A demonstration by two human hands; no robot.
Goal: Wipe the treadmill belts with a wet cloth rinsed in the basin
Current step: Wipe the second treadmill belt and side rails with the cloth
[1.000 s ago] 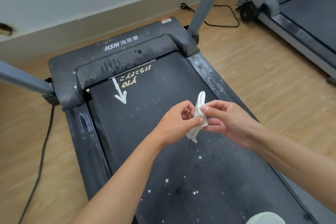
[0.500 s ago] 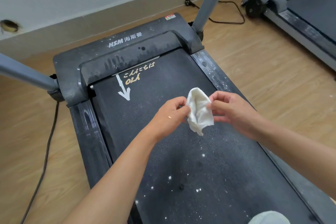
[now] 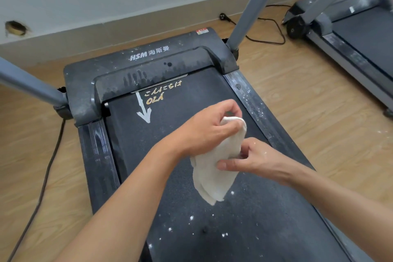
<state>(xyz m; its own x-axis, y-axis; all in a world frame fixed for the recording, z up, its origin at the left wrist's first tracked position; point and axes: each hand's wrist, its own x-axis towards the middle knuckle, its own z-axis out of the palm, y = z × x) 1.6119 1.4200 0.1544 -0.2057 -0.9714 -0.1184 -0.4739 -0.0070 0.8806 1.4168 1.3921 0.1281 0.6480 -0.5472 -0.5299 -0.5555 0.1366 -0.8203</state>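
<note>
Cloth (image 3: 212,178), white and crumpled, hangs between my two hands over the treadmill belt (image 3: 244,229); whether its lower tip touches the belt I cannot tell. The fingers (image 3: 230,107) of my left hand (image 3: 206,132) curl round its upper fold and grip it. My right hand (image 3: 255,158) pinches its middle from the right side between thumb and fingers. White specks dot the belt below. Ahead are a painted white arrow (image 3: 144,110) and the dusty motor cover (image 3: 138,66). A second treadmill (image 3: 361,34) stands well apart on the wooden floor (image 3: 308,102) to my right.
</note>
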